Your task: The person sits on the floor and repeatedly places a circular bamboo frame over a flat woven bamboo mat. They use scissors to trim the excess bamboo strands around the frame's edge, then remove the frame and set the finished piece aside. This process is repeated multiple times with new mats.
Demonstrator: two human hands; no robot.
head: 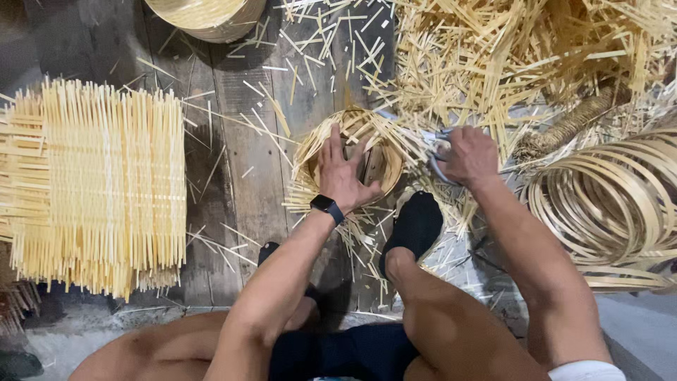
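Note:
A small round basket of woven bamboo strips (321, 144) lies on the wooden floor in front of me, loose strip ends sticking out all around. My left hand (343, 171), with a black watch on the wrist, presses flat on the basket's rim and inside. My right hand (467, 155) grips metal shears (436, 149) at the basket's right edge, blades among the protruding strips. My foot in a black sock (415, 224) rests just below the basket.
A tall stack of flat woven bamboo mats (99, 183) stands at left. Coiled bamboo hoops (606, 201) lie at right, a heap of cut strips (508, 49) at the top right, another basket (208, 15) at the top.

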